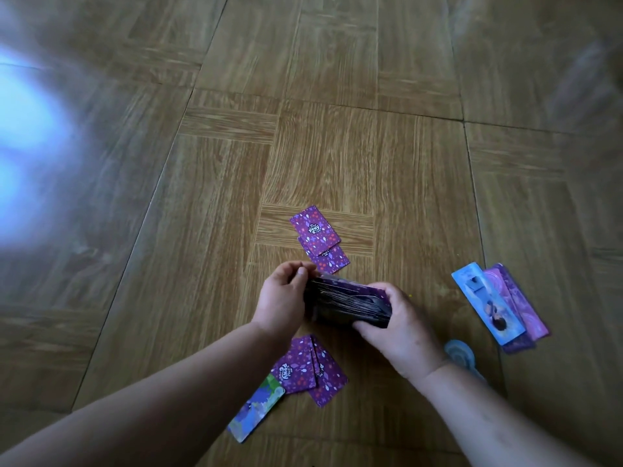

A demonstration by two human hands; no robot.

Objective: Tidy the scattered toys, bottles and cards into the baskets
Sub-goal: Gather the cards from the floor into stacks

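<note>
Currently both hands squeeze a thick deck of cards [349, 303], left hand [283, 303] and right hand [401, 328] pinching opposite ends; uneven pressure could spill it among loose cards [317, 235] on the floor [337, 146].

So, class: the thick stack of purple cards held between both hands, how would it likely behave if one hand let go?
The stack of cards is probably loose, since separate edges show along its side, so it may fan or spill. The cards look glossy, so likely slippery. The left hand and right hand grip opposite ends, which suggests it needs both.
</note>
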